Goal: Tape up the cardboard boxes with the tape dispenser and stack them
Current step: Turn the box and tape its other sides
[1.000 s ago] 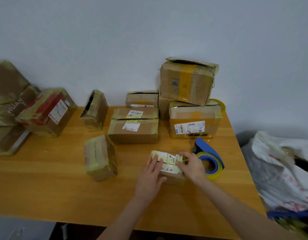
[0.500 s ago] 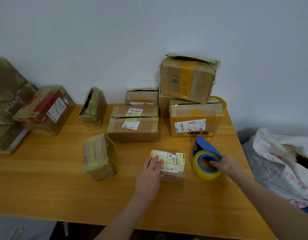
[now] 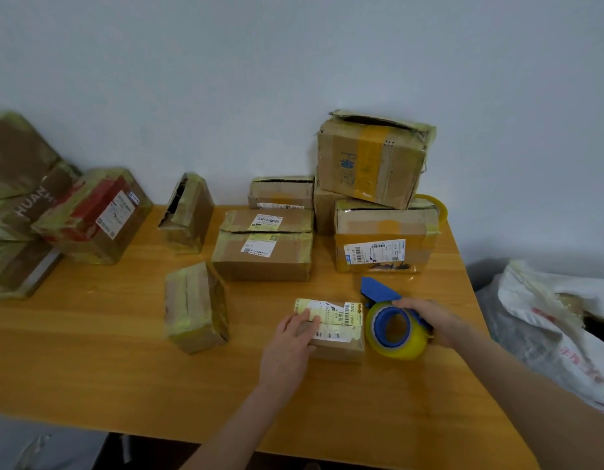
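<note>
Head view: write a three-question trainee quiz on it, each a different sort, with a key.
1. True or false: the right hand grips the tape dispenser.
2. The left hand rests on: A) the small box B) the red box C) the white bag
3. Fill in: the dispenser sits to the ___ of the small box.

Key: 1 true; 2 A; 3 right

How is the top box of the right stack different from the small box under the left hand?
The top box is larger, sits tilted on other boxes and gapes open; the small box lies flat on the table, label up, held by the left hand. Both are brown cardboard.
</note>
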